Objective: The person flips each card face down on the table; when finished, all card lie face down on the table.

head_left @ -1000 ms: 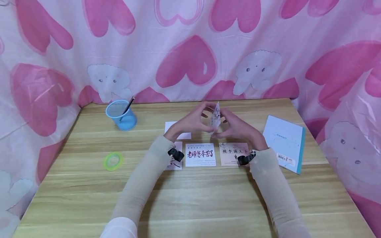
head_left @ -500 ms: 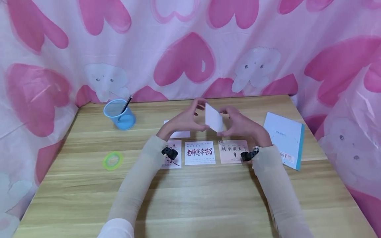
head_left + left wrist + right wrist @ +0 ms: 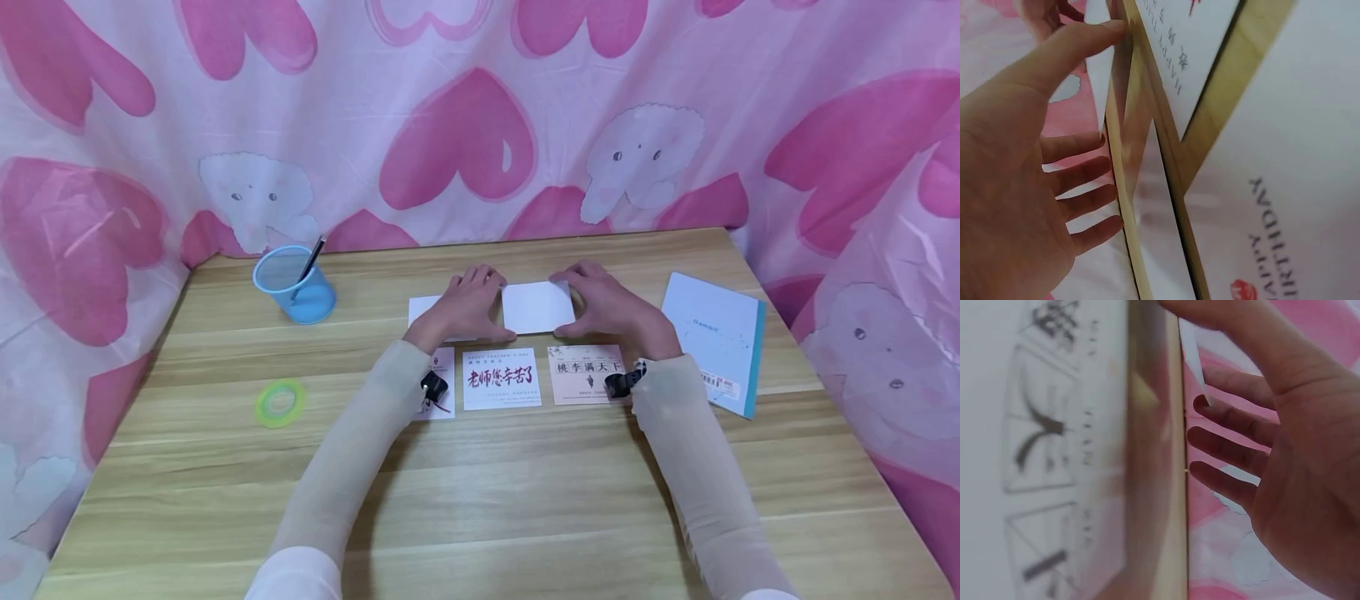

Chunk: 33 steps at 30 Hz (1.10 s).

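Note:
A card (image 3: 537, 307) lies with its blank white face up between my two hands at the back middle of the table. The left hand (image 3: 472, 304) holds its left side, thumb at the near corner and forefinger at the far one. In the left wrist view its other fingers (image 3: 1088, 203) are spread off the card. The right hand (image 3: 603, 302) grips the right side likewise, its thumb near and its forefinger far. Another white card (image 3: 422, 309) lies partly under the left hand. In front are a red-lettered card (image 3: 502, 379), a beige card (image 3: 581, 375) and a card (image 3: 444, 379) half hidden by the left wrist.
A blue mesh cup (image 3: 311, 300) with a pen (image 3: 312, 258) stands at the back left. Nearer lies a roll of tape (image 3: 281, 402) on a green-yellow ring. A light blue notebook (image 3: 708, 333) lies at the right. A pink heart curtain (image 3: 457, 142) hangs behind the table.
The card was upright with its printed side showing; it has been turned and lowered, and now its blank face is up. Both hands have come down with it to the table.

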Tool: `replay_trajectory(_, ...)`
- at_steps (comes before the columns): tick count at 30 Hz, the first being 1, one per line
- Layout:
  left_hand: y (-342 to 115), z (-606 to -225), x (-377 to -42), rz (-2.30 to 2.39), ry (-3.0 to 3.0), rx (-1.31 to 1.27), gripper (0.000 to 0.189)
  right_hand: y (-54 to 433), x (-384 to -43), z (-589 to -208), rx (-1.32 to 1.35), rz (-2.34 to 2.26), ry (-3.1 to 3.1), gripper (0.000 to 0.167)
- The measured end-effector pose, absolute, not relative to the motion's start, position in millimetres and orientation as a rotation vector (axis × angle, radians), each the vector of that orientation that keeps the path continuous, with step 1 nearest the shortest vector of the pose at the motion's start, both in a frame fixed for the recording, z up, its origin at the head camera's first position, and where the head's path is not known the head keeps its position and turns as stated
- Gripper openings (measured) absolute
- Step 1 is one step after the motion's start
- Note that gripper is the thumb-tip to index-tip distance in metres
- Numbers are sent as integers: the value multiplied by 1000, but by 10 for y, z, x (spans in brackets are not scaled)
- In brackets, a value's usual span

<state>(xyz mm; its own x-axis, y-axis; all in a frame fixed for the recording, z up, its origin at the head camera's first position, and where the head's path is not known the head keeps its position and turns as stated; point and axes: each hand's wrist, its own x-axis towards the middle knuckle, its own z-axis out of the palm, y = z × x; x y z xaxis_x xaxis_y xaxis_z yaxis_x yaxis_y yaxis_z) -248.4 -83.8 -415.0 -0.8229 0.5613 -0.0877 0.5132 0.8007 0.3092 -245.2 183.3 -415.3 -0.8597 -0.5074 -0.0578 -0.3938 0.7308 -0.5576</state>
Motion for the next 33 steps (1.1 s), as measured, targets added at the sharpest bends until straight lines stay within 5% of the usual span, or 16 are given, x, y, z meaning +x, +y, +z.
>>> replay_trajectory(24,-909,-4183,-2458,402,2769,772,103,1840,-2511,-4268,-737,-689,2690,96)
replay_trajectory(33,-1241,-4031,-2189,543,2859,809,105,1728,-2425,-4088,-732,-785,2710,98)
